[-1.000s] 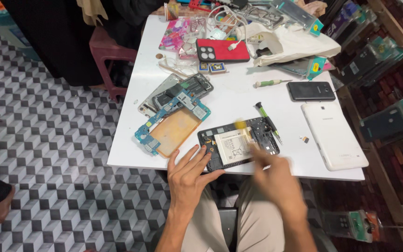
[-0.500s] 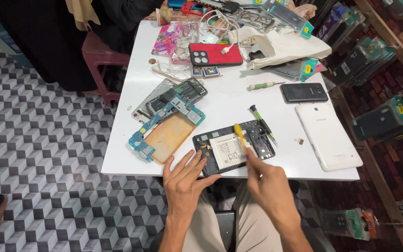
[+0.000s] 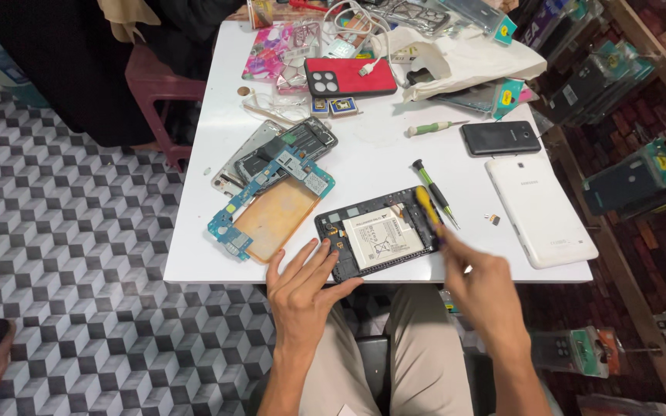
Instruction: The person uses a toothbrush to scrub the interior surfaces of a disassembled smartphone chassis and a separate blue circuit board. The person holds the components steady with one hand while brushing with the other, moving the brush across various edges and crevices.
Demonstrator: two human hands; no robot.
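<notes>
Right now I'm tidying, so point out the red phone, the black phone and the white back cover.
red phone point(image 3: 352, 75), head view, middle of its back.
black phone point(image 3: 500, 138), head view, centre.
white back cover point(image 3: 539, 209), head view, centre.

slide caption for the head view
Left hand steadies an opened tablet while the right hand holds a yellow-handled screwdriver over it.

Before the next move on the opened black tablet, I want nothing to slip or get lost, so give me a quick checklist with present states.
1. Left hand steadies opened black tablet at its near left corner: ok.
2. Right hand grips yellow-handled tool: ok, though blurred.
3. Tool tip position on the tablet: cannot tell.
4. Tablet fully on white table: ok, but near the front edge.
5. Green-handled black screwdriver beside tablet: ok.
6. Small loose part lies apart from the hands: ok.
</notes>
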